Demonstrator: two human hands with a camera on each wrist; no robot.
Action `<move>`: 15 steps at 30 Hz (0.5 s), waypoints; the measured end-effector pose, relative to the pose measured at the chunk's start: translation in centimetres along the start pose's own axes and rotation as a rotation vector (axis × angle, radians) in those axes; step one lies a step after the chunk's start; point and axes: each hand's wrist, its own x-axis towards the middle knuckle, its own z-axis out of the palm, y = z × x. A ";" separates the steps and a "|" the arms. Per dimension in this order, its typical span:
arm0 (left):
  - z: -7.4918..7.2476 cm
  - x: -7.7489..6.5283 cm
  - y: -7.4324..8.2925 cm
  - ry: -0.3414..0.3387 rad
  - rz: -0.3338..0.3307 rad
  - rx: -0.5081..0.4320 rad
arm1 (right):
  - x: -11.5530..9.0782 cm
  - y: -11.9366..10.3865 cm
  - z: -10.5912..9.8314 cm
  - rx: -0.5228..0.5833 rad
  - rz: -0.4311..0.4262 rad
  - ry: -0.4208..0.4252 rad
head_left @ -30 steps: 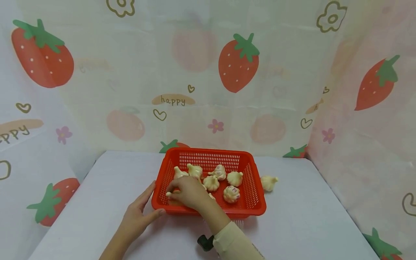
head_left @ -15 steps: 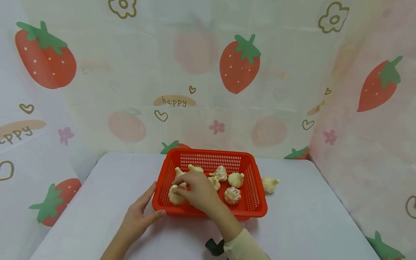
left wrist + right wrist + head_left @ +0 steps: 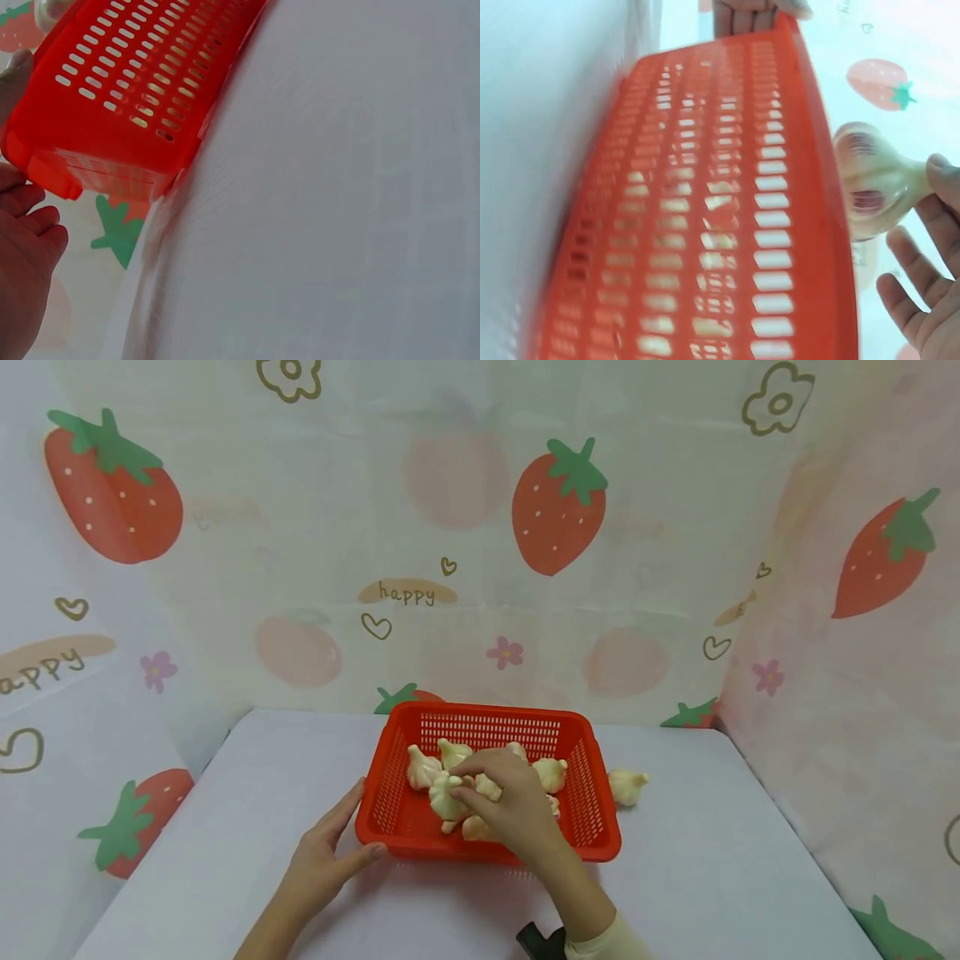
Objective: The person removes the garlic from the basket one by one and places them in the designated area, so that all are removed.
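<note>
A red plastic basket [image 3: 487,852] with slotted walls stands on the white-covered table, with several garlic bulbs inside. My left hand [image 3: 322,858] holds its near left corner, thumb at the front rim and fingers along the left side. In the left wrist view the basket's corner [image 3: 97,135] lies between thumb and fingers. My right hand [image 3: 517,802] pinches a garlic bulb [image 3: 447,797] by its stem over the basket. The right wrist view shows this pale bulb [image 3: 874,180], with purplish patches, beyond the rim. One bulb [image 3: 422,768] sits at the back left of the basket.
Another garlic bulb [image 3: 627,786] lies on the table just right of the basket. A black object [image 3: 540,941] shows at the bottom edge near the right sleeve [image 3: 607,943]. Strawberry-printed sheets [image 3: 300,527] hang at the back and sides.
My right hand has moved right within the basket, with the pinched garlic bulb now near the basket's middle left. The left hand stays at the corner. The view has shifted slightly.
</note>
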 end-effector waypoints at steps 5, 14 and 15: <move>0.0 0.1 0.1 -0.002 -0.002 -0.003 | -0.5 0.1 -2.1 0.021 -0.040 0.033; 0.0 0.1 0.2 -0.006 -0.025 -0.009 | -1.7 0.2 -5.0 0.005 -0.038 0.061; 0.0 0.1 0.2 -0.006 -0.027 -0.008 | -1.8 0.2 -5.2 0.001 -0.032 0.063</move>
